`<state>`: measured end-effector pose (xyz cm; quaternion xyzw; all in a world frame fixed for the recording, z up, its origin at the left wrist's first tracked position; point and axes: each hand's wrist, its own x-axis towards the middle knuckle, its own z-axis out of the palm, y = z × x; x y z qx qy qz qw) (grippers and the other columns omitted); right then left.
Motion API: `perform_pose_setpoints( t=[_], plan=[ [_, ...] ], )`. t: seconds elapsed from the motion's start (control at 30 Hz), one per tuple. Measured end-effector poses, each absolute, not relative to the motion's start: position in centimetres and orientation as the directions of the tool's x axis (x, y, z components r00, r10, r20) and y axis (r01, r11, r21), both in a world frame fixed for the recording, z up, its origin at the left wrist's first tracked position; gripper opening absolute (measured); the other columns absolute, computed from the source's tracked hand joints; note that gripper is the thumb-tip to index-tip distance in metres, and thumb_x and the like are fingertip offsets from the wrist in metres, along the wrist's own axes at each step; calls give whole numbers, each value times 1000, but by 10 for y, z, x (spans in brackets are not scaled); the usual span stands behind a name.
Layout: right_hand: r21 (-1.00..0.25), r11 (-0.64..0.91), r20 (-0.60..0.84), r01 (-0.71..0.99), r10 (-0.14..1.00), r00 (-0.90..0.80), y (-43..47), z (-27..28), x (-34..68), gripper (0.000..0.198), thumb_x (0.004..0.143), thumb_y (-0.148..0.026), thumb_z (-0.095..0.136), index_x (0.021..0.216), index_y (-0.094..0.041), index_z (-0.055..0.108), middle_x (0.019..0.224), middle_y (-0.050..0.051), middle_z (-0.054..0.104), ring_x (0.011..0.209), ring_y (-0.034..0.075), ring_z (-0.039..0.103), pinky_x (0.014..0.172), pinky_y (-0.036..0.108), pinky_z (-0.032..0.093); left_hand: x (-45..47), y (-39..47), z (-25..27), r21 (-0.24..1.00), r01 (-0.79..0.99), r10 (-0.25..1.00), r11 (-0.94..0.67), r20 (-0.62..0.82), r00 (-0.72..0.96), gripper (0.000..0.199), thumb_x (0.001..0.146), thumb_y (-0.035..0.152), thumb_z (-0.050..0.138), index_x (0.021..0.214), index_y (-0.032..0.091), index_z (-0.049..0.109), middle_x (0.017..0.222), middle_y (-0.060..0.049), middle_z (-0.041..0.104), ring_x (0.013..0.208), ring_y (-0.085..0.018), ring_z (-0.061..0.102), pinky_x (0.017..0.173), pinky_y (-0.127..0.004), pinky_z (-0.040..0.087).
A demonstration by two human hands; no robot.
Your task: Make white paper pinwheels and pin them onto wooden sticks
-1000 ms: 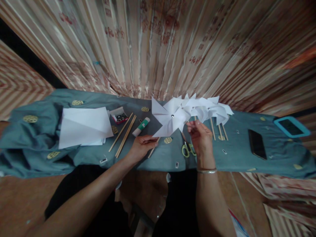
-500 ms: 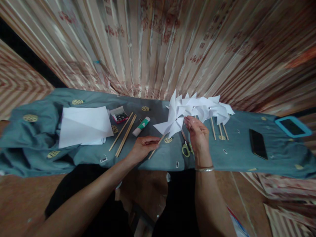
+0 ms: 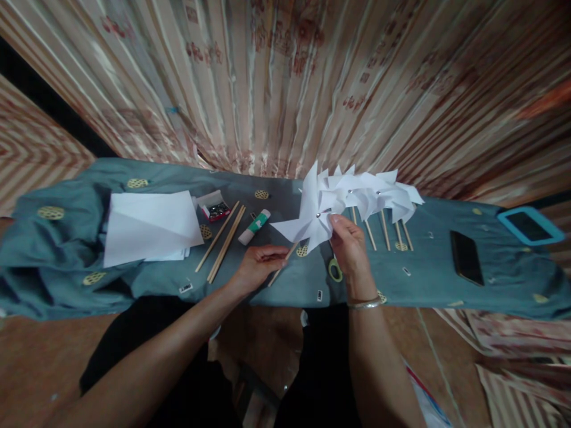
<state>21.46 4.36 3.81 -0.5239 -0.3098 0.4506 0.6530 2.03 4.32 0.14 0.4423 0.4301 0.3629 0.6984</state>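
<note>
My left hand (image 3: pixel 263 266) is closed round the wooden stick of a white paper pinwheel (image 3: pixel 307 224), which has a silver pin at its centre. At the pinwheel's right side, my right hand (image 3: pixel 350 244) pinches the edge of a paper blade between thumb and fingers. Below that hand lies a pair of scissors (image 3: pixel 335 270) with yellow-green handles, mostly covered by it. Behind and to the right, several finished-looking pinwheels (image 3: pixel 372 193) overlap in a row, their sticks pointing towards me.
Left on the green cloth (image 3: pixel 151 282) lie stacked white paper (image 3: pixel 151 229), a small box of pins (image 3: pixel 216 208), several loose wooden sticks (image 3: pixel 226 245) and a glue stick (image 3: pixel 254 227). A black phone (image 3: pixel 466 257) and a blue-framed device (image 3: pixel 530 226) are at right. A curtain (image 3: pixel 267 89) hangs behind.
My right hand has moved slightly left and down onto the pinwheel's blade, and the blades have turned a little. It now covers more of the scissors. My left hand stays on the stick.
</note>
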Motion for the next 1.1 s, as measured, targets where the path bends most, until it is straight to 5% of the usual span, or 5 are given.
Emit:
perform_pose_setpoints(
  t=[0.17,0.3,0.5,0.9,1.1],
  plan=[
    [-967,165,21,-195,811,585,46,37,225,26,67,-46,76,70,-21,70,72,-1,70,67,12,62,71,29,51,20,44,0,934,-122,887,337,-271,374,26,54,22,80,80,18,78,82,-3,75,79,-18,67,84,-32,52],
    [-978,191,81,-86,724,685,47,37,237,28,70,-45,73,85,-21,72,93,2,73,85,14,65,83,32,49,18,43,2,930,-106,870,351,-282,405,27,55,24,81,81,17,77,84,-4,75,79,-19,68,83,-33,52],
    [-982,186,128,-42,808,575,45,38,236,40,77,-48,66,110,-25,68,121,4,67,118,20,58,103,40,40,18,41,7,911,-105,832,399,-312,460,29,54,25,82,80,16,77,81,-4,76,76,-19,68,83,-33,52],
    [-989,110,48,-95,865,500,43,40,232,36,77,-49,67,104,-26,69,97,2,74,103,19,66,97,39,46,18,45,8,922,-119,861,368,-290,418,28,52,28,82,77,17,77,78,-3,75,77,-20,68,81,-32,52],
    [-992,113,73,-52,866,494,43,36,228,33,72,-39,74,101,-26,69,103,3,73,103,18,66,95,37,47,18,47,6,919,-125,879,375,-309,364,29,52,25,82,80,18,77,80,-3,75,78,-20,68,83,-34,52]
  ],
)
